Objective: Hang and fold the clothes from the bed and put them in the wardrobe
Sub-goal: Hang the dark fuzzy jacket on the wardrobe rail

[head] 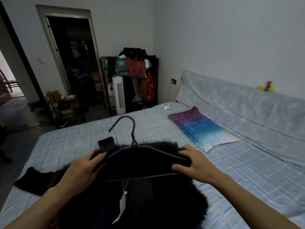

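- Bed (74, 139) – fills the lower and right frame, with a pale blue checked sheet; a cloth of like colour is draped over the headboard at right.
- Coat (148, 204) – black and furry, lying flat on the bed at lower centre; one sleeve spreads out towards the lower left.
- Rack (135, 70) – stands against the far wall at upper centre, hung and piled with dark, red and orange clothes.
- Pillow (201, 128) – purple, blue and pale print, flat on the sheet right of centre, well apart from the coat.
- Left hand (80, 169) – fingers curled round the coat's upper left edge, gripping the fur just beside the hanger's left end.
- Right hand (194, 164) – fingers over the collar fur and thumb below, pinching the coat at the hanger's right shoulder.
- Hanger (133, 134) – thin and purple, lying on top of the coat, its hook pointing away towards the far wall; both ends are hidden by fur or hands.
- Fan (118, 95) – white tower, upright on the floor in front of the rack.
- Tag (122, 205) – pale paper slip on a thin string below the hanger's bar; any print on it is too blurred to read.
- Toy (267, 88) – yellow, red and blue, on top of the headboard at right.
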`<state>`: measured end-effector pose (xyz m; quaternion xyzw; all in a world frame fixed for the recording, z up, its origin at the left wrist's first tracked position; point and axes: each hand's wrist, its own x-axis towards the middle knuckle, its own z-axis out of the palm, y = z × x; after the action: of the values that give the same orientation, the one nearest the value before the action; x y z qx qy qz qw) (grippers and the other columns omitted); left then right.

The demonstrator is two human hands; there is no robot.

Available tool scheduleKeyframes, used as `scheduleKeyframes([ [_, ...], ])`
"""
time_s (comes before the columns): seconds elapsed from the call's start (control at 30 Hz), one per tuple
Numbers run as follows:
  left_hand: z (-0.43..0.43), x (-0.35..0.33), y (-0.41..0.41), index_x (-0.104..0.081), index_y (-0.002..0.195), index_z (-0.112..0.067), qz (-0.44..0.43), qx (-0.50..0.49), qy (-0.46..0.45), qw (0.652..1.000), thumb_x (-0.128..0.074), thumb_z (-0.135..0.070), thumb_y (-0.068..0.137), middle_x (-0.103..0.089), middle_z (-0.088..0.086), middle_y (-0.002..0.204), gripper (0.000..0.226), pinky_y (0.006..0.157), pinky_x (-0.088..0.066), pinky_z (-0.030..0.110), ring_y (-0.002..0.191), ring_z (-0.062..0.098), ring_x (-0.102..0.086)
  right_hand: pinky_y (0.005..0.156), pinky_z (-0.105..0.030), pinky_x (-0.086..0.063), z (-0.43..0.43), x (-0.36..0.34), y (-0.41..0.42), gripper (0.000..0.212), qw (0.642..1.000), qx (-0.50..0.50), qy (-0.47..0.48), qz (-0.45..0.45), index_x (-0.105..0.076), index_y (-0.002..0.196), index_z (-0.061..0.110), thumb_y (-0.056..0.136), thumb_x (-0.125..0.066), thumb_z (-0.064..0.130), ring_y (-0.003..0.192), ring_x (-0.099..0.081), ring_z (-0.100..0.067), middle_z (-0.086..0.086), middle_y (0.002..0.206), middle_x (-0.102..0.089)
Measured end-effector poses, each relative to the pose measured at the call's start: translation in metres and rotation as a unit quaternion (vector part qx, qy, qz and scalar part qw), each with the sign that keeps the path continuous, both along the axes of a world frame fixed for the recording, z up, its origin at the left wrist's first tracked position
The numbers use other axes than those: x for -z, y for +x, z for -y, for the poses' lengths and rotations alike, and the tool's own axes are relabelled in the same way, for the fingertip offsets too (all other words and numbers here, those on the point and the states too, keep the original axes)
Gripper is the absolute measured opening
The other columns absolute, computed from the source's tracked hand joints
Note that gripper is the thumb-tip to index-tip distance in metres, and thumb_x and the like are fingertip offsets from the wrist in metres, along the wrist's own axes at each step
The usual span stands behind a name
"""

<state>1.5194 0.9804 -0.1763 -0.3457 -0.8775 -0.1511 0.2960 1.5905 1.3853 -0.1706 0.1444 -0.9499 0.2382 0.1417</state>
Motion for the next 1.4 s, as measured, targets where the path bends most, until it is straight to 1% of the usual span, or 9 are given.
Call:
scheduleKeyframes([
  [0.2, 0.013, -0.010, 0.004, -0.067, 0.111, -0.002, -0.045, 0.004, -0.032, 0.998, -0.026, -0.049, 0.103, -0.067, 0.016, 0.094, 0.063, 0.052, -0.053, 0.031, 0.058, 0.029, -0.066, 0.086, -0.017, -0.041, 0.008, -0.022, 0.000, 0.062, 0.981, 0.029, -0.174, 0.077, -0.073, 0.095, 0.013, 0.099, -0.030, 0.059, 0.091, -0.060, 0.001, 0.011, 0.097, -0.067],
  [0.33, 0.026, -0.015, 0.006, -0.062, 0.114, -0.005, -0.054, 0.028, -0.042, 0.997, -0.026, -0.049, 0.104, -0.067, 0.018, 0.095, 0.058, 0.050, -0.056, 0.035, 0.058, 0.028, -0.066, 0.082, -0.019, -0.042, 0.006, -0.030, -0.006, 0.021, 0.952, 0.028, -0.248, 0.175, -0.077, 0.092, 0.018, 0.099, -0.058, 0.022, 0.085, -0.062, -0.001, 0.009, 0.094, -0.073],
  [0.37, 0.029, -0.016, 0.007, -0.061, 0.115, -0.006, -0.057, 0.035, -0.047, 0.997, -0.026, -0.048, 0.104, -0.067, 0.018, 0.094, 0.056, 0.050, -0.056, 0.035, 0.058, 0.028, -0.066, 0.082, -0.018, -0.043, 0.007, -0.031, -0.006, 0.007, 0.954, 0.022, -0.239, 0.181, -0.077, 0.091, 0.021, 0.090, -0.070, 0.019, 0.082, -0.063, 0.003, 0.011, 0.092, -0.073],
  [0.43, 0.031, -0.017, 0.007, -0.060, 0.115, -0.006, -0.065, 0.041, -0.055, 0.996, -0.026, -0.047, 0.104, -0.067, 0.018, 0.093, 0.054, 0.049, -0.055, 0.034, 0.057, 0.027, -0.065, 0.084, -0.010, -0.042, 0.011, -0.027, -0.009, 0.027, 0.974, 0.045, -0.164, 0.152, -0.075, 0.097, 0.023, 0.073, -0.085, 0.016, 0.087, -0.062, 0.009, 0.018, 0.094, -0.070],
  [0.53, 0.032, -0.018, 0.006, -0.062, 0.114, -0.006, -0.074, 0.040, -0.062, 0.995, -0.026, -0.047, 0.105, -0.066, 0.016, 0.092, 0.055, 0.048, -0.054, 0.032, 0.056, 0.026, -0.065, 0.078, -0.003, -0.038, 0.025, -0.019, -0.013, 0.037, 0.992, 0.065, -0.095, 0.050, -0.074, 0.098, 0.017, 0.064, -0.078, 0.003, 0.090, -0.064, -0.007, 0.014, 0.091, -0.066],
  [0.8, 0.033, -0.021, 0.009, -0.057, 0.115, -0.009, -0.089, 0.056, -0.088, 0.991, -0.025, -0.045, 0.105, -0.066, 0.015, 0.088, 0.049, 0.046, -0.051, 0.031, 0.053, 0.025, -0.062, 0.070, -0.041, -0.041, 0.030, -0.014, -0.022, 0.036, 0.992, 0.099, -0.008, -0.072, -0.056, 0.086, 0.007, 0.059, -0.050, -0.016, 0.081, -0.053, -0.034, -0.011, 0.088, -0.051],
  [1.13, 0.037, -0.021, 0.001, -0.064, 0.111, -0.003, -0.093, 0.033, -0.097, 0.990, -0.022, -0.046, 0.105, -0.068, 0.022, 0.093, 0.061, 0.046, -0.054, 0.033, 0.054, 0.031, -0.065, 0.075, -0.041, -0.050, 0.027, -0.014, -0.023, 0.023, 0.983, 0.068, -0.165, -0.042, -0.062, 0.098, 0.011, 0.081, -0.046, 0.013, 0.076, -0.063, -0.021, -0.002, 0.079, -0.067],
  [1.27, 0.040, -0.020, -0.001, -0.058, 0.113, -0.006, -0.085, 0.028, -0.088, 0.992, -0.022, -0.046, 0.105, -0.067, 0.021, 0.090, 0.055, 0.044, -0.053, 0.033, 0.051, 0.030, -0.064, 0.074, -0.016, -0.045, 0.025, -0.024, -0.017, 0.012, 0.982, 0.000, -0.179, -0.057, -0.063, 0.095, 0.031, 0.085, -0.069, 0.033, 0.079, -0.061, 0.005, 0.020, 0.082, -0.066],
  [1.4, 0.043, -0.019, -0.001, -0.059, 0.112, -0.004, -0.093, 0.024, -0.087, 0.992, -0.022, -0.045, 0.106, -0.067, 0.023, 0.091, 0.056, 0.043, -0.052, 0.033, 0.050, 0.031, -0.063, 0.062, -0.010, -0.039, 0.022, -0.032, -0.007, 0.040, 0.992, -0.064, -0.110, -0.023, -0.059, 0.082, 0.041, 0.062, -0.092, 0.032, 0.066, -0.058, 0.009, 0.025, 0.069, -0.063],
])
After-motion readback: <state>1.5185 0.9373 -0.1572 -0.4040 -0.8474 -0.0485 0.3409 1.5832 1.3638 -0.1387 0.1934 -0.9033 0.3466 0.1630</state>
